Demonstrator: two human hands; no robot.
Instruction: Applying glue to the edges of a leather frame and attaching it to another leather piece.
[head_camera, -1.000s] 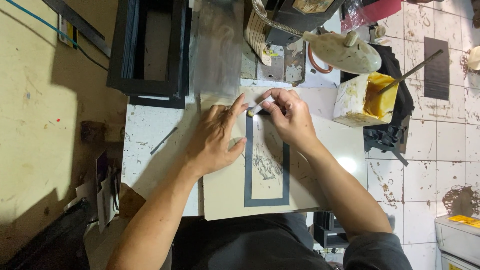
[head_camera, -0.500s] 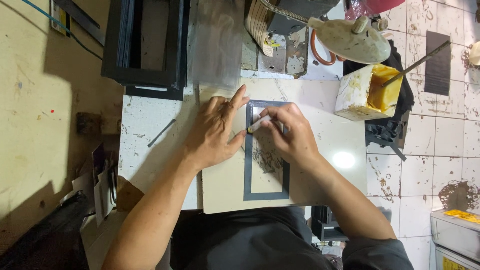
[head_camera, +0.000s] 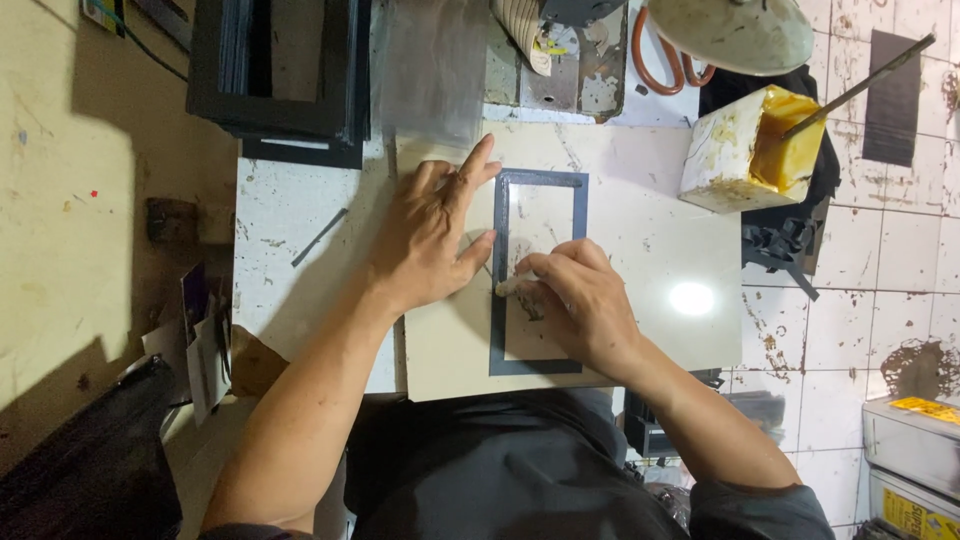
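Note:
A thin dark grey rectangular frame (head_camera: 542, 182) lies flat on a cream tile (head_camera: 660, 230) in front of me. My left hand (head_camera: 432, 232) rests spread on the tile, its fingers pressing the frame's left bar. My right hand (head_camera: 574, 300) is closed around a small whitish piece (head_camera: 508, 288) and holds it against the left bar about halfway down. My right hand hides the middle of the frame's inside.
A white tub of yellow glue (head_camera: 752, 150) with a stick in it stands at the right. A stack of black frames (head_camera: 290, 75) sits at the back left, beside a clear plastic sheet (head_camera: 430, 70). A thin dark strip (head_camera: 318, 238) lies on the white worktop.
My right hand has slid the whitish piece down the left bar, from the frame's top corner to about halfway. My left hand has stayed pressed beside it. The camera has shifted.

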